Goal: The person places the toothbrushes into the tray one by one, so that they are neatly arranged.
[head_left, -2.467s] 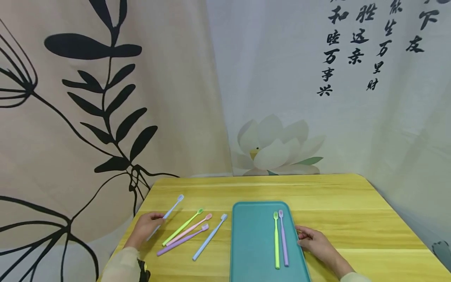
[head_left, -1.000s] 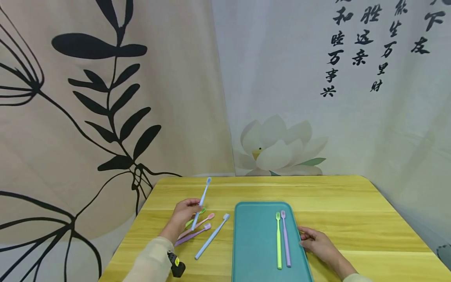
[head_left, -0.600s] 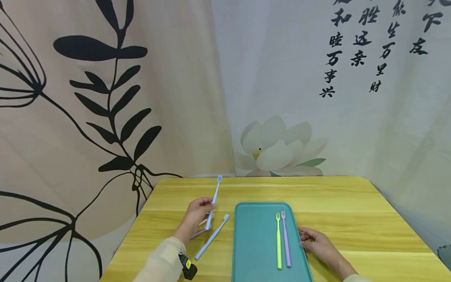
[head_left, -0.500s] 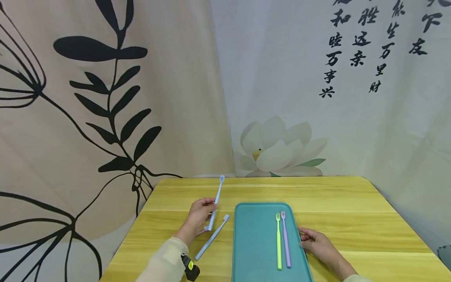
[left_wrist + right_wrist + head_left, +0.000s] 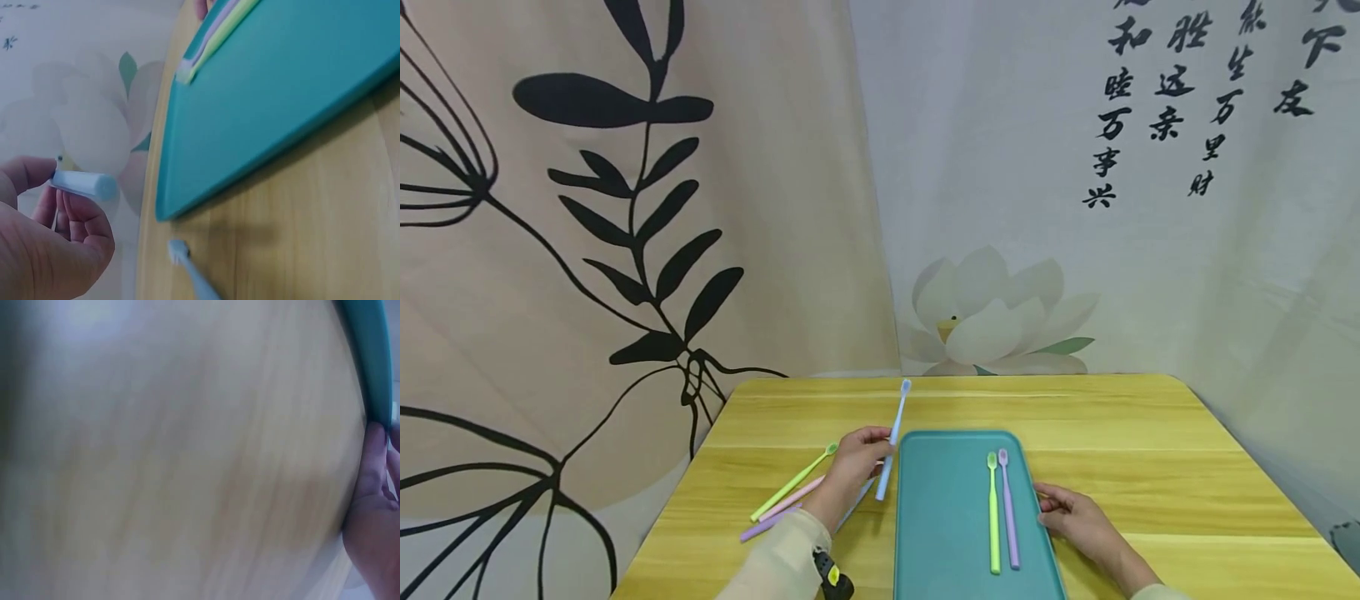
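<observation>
My left hand [image 5: 852, 468] pinches a light blue toothbrush [image 5: 886, 477] between thumb and fingers, head up, just left of the teal tray [image 5: 940, 517]. In the left wrist view the end of its handle [image 5: 87, 184] points at the camera. Side by side in the tray's right half lie a green toothbrush [image 5: 993, 521] and a purple toothbrush [image 5: 1010, 521]. My right hand [image 5: 1081, 523] holds the tray's right edge; the right wrist view has the thumb [image 5: 374, 453] against the tray's outer wall [image 5: 373, 356].
Left of the tray, partly behind the left arm, lie another green toothbrush [image 5: 790, 486], a pink toothbrush [image 5: 793, 497], another purple toothbrush [image 5: 763, 525] and a second blue toothbrush [image 5: 856, 505]. A printed curtain [image 5: 790, 208] hangs behind the wooden table [image 5: 1180, 483].
My left hand has lifted the light blue toothbrush from the table's left side and carried it rightward over the others to the tray's left edge. The right hand stays at the tray.
</observation>
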Available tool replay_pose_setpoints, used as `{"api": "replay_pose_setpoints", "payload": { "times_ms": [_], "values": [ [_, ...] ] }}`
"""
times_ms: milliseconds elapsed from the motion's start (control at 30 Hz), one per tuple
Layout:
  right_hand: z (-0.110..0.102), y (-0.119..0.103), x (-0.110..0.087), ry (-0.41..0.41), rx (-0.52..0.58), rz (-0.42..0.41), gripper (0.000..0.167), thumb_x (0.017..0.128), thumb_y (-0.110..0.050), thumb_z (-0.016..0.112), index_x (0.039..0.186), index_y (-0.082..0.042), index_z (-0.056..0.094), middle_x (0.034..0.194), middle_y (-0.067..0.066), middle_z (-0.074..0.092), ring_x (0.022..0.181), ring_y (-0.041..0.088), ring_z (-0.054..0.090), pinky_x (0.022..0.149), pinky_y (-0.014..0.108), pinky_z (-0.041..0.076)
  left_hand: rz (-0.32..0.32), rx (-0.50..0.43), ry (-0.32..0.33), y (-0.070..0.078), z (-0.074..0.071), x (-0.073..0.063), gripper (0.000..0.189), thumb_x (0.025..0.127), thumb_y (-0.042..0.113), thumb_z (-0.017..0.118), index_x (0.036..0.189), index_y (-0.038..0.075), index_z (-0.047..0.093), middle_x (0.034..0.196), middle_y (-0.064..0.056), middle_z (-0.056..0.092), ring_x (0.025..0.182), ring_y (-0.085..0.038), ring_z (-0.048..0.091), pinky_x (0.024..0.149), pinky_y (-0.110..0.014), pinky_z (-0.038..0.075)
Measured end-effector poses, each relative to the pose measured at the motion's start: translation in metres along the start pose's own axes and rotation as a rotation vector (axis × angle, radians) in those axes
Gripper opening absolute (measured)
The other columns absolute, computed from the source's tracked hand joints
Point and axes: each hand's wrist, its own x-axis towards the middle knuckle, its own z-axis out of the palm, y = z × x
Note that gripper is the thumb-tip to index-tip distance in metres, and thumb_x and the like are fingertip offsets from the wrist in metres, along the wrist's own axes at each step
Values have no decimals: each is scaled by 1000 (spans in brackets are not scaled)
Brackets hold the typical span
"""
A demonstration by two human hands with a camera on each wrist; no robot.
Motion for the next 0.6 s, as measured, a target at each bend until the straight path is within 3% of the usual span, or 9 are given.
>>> {"api": "replay_pose_setpoints", "payload": {
  "times_ms": [233,600],
  "values": [
    [0,-2,-1,0,-4,0,53,90,3,62,140,12,46,103,14,57,95,23,55,78,35,56,4,-31,-31,-5,21,-7,30,86,2,70,115,-5,65,89,-2,60,75,-12,58,66,-27,50],
    [1,-1,-1,0,-4,-1,54,90,2,63,140,12,45,104,14,57,94,23,55,79,36,56,-39,-31,9,-13,51,-17,30,85,0,72,114,-2,66,88,-2,61,72,-12,57,63,-26,48]
  ]
}}
